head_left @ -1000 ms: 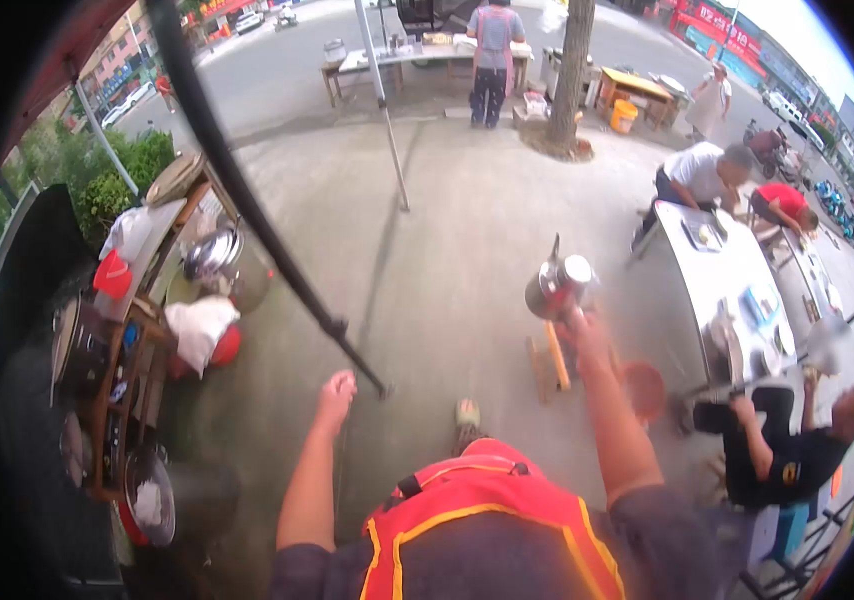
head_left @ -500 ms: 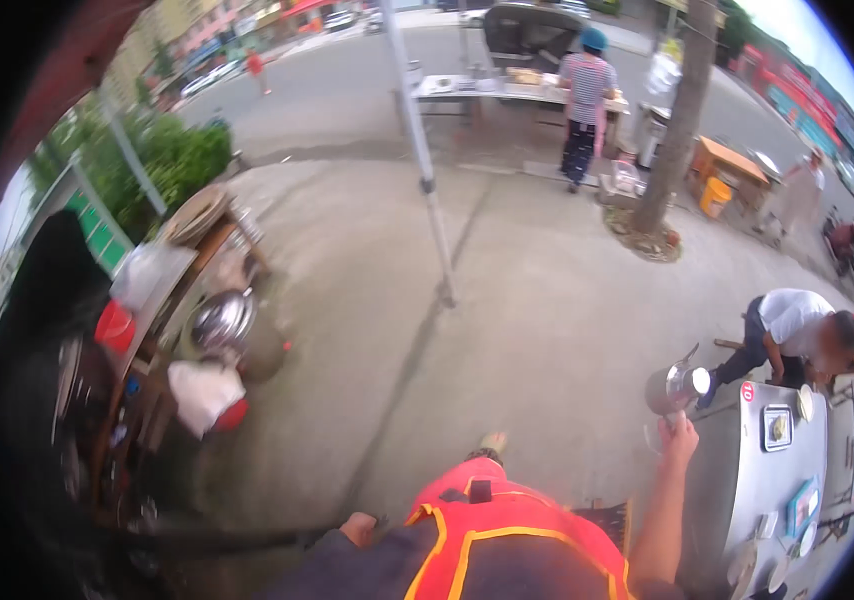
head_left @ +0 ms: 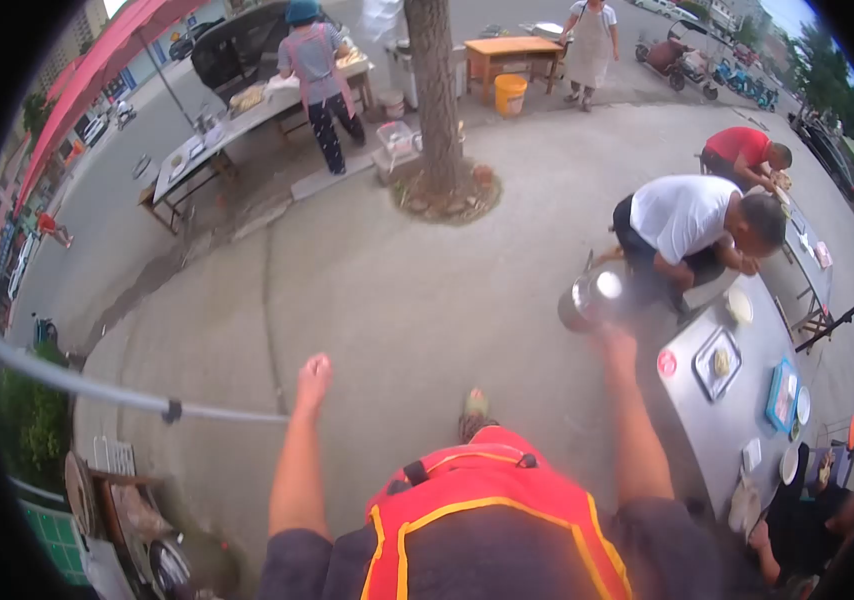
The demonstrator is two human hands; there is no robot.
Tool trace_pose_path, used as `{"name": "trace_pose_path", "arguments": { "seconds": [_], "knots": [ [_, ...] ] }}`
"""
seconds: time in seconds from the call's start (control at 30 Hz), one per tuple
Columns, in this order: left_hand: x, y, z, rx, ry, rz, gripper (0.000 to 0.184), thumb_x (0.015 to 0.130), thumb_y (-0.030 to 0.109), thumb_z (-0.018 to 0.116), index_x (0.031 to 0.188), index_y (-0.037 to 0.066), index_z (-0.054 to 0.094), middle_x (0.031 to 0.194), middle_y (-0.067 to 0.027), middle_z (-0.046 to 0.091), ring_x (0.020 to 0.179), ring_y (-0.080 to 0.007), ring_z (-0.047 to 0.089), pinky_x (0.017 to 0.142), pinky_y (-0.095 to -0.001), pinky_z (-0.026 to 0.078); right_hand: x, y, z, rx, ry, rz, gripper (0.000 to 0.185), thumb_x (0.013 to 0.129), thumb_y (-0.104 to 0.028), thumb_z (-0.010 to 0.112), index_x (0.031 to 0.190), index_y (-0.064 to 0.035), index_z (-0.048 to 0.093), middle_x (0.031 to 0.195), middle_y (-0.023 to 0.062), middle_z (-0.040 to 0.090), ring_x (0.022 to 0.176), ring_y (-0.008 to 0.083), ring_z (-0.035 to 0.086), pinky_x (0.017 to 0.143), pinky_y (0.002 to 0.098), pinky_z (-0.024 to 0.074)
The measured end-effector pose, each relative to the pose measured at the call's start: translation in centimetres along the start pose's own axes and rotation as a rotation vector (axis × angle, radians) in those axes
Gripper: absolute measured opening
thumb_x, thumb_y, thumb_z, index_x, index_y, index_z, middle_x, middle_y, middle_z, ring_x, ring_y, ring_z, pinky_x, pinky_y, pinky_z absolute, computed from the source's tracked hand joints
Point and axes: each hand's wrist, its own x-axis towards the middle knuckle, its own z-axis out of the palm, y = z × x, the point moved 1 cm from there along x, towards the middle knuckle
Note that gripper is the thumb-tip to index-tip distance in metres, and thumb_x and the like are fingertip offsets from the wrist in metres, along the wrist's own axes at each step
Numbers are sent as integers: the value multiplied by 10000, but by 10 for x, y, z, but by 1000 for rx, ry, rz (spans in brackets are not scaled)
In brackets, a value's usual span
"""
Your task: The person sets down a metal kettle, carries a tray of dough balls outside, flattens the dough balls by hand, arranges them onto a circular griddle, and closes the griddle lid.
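Note:
In front of me on the right, my right hand [head_left: 615, 345] is closed around the handle of a metal kettle [head_left: 577, 305], held out above the pavement. The kettle is slightly blurred, with a bright glare on its top. My left hand [head_left: 314, 383] is raised on the left with its fingers curled in, and nothing shows in it. A red apron [head_left: 487, 505] with yellow trim covers my front. To the right of the kettle stands a metal table [head_left: 687, 415] bearing a tray [head_left: 704, 352] of food.
A person in a white shirt [head_left: 682, 218] sits at the table, close beyond the kettle. Another in red [head_left: 739, 150] sits farther back. A tree trunk [head_left: 435, 110] rises ahead. On the left, a grey pole [head_left: 87, 385] slants near my left hand. A yellow bucket [head_left: 510, 95] stands farther off.
My view has swung to the right, so the tree and the seated people now appear farther left. My left hand has risen and moved forward. The kettle is still in my right hand.

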Motion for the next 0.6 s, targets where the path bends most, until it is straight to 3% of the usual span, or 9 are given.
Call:
{"name": "trace_pose_path", "arguments": {
  "seconds": [0.07, 0.1, 0.13, 0.17, 0.2, 0.27, 0.37, 0.43, 0.6],
  "knots": [
    [20, -42, 25, 101, -80, -82, 333, 876, 320, 536, 1028, 29, 599, 823, -41, 615, 722, -134, 555, 631, -285, 455, 67, -5, 8, 254, 81, 112, 311, 885, -216, 548, 965, 82, 581, 1013, 140, 587, 902, 224, 598, 802, 357, 528],
    [13, -8, 49, 208, -125, -214, 359, 882, 336, 524, 1052, 26, 588, 875, -69, 623, 754, -160, 564, 657, -320, 466, 103, -9, 13, 382, 121, 165, 303, 884, -212, 550, 951, 82, 579, 1007, 139, 584, 891, 226, 600, 803, 356, 529],
    [27, -59, 65, 155, -121, -261, 389, 892, 356, 495, 1080, 26, 578, 912, -100, 618, 799, -179, 564, 698, -359, 472, 146, -15, 16, 414, 138, 139, 289, 877, -198, 553, 937, 83, 578, 1018, 144, 576, 865, 221, 603, 820, 353, 530],
    [51, -137, 76, 442, -385, -392, 392, 899, 356, 469, 1128, 54, 567, 992, -107, 606, 873, -193, 562, 751, -373, 472, 192, -16, 18, 399, 141, 144, 290, 879, -205, 551, 935, 78, 579, 1005, 135, 576, 864, 217, 605, 806, 344, 528],
    [50, -158, 82, 463, -467, -628, 384, 887, 340, 468, 1155, 81, 563, 1046, -105, 614, 924, -210, 574, 786, -364, 475, 236, -14, 22, 384, 144, 149, 291, 881, -212, 548, 933, 73, 579, 991, 126, 575, 863, 213, 606, 793, 334, 525],
    [39, -166, 95, 561, -582, -773, 384, 890, 339, 473, 1157, 77, 557, 1033, -99, 611, 910, -203, 571, 773, -356, 472, 304, -15, 25, 355, 160, 169, 293, 885, -230, 546, 927, 57, 582, 962, 108, 570, 862, 202, 606, 750, 310, 515],
    [20, -165, 92, 609, -618, -803, 385, 893, 337, 479, 1162, 70, 547, 1013, -91, 607, 888, -192, 565, 754, -343, 468, 327, -28, 27, 372, 204, 170, 282, 886, -251, 558, 881, 28, 595, 875, 66, 567, 814, 166, 601, 684, 273, 495],
    [127, -150, 150, 646, -665, -742, 386, 895, 336, 484, 1164, 66, 540, 1000, -85, 604, 873, -184, 562, 741, -335, 465, 408, -43, 27, 460, 323, 94, 271, 881, -246, 581, 806, 12, 615, 760, 19, 584, 717, 120, 595, 669, 254, 488],
    [346, -75, 255, 591, -530, -629, 389, 901, 334, 495, 1171, 55, 524, 967, -72, 596, 837, -166, 554, 709, -315, 459, 555, -45, 22, 370, 304, 113, 275, 880, -259, 565, 895, 11, 614, 772, 26, 602, 727, 173, 629, 711, 283, 469]
  ]
}}
